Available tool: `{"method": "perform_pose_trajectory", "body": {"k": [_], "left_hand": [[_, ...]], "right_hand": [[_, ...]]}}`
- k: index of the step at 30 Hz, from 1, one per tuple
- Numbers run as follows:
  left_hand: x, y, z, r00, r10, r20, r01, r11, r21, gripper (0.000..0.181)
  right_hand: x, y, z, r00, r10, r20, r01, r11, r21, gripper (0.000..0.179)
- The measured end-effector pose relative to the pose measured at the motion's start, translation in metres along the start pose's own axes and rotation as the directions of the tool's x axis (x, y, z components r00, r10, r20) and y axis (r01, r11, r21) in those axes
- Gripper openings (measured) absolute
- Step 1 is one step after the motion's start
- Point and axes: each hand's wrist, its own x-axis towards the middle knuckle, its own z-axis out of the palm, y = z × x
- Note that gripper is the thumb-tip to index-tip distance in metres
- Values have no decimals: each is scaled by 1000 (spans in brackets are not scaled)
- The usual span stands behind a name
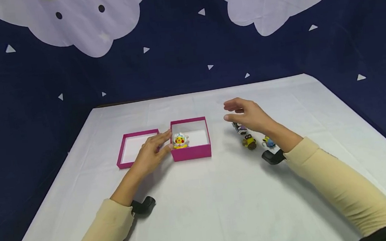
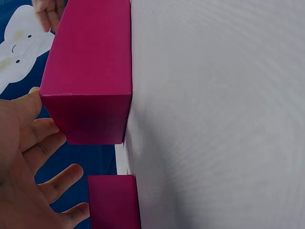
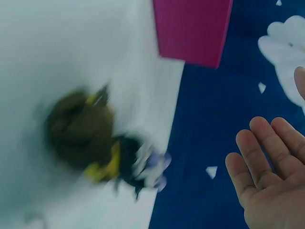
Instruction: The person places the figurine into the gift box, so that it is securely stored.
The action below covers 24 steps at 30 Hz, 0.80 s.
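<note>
An uncovered magenta box (image 1: 192, 152) with a white inside stands on the table. In its left part sits a small yellow figurine (image 1: 180, 140) with a white hood. My left hand (image 1: 150, 153) touches the box's left side with thumb and fingertips, its fingers extended. My right hand (image 1: 248, 116), fingers extended and holding nothing, is raised above several small figurines to the right of the box. Among these are a dark grey-and-purple figurine (image 1: 240, 129), a yellow-and-brown figurine (image 1: 249, 142) and a blue-and-yellow figurine (image 1: 269, 142), partly covered by the right wrist. The right wrist view blurs them.
A shallow magenta lid (image 1: 122, 158), white inside, lies left of the box, partly behind my left hand. White cloth covers the table (image 1: 201, 205). Behind its far edge hangs a dark blue curtain (image 1: 181, 67) with clouds and white triangles.
</note>
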Motion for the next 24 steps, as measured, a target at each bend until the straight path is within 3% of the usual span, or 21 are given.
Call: {"method": "perform_pose_trajectory", "body": {"k": [15,24], "left_hand": [[-3,1,2,1000,3,1,-3,1000,-2,49],[-2,3,0,1000,-26,17,26,1000,-11,49]], "right_hand": [[-2,48,-12,993,110,47,-104,989,-101,67],[-30,57,-25,992,95,83,-79,981,-177,69]]}}
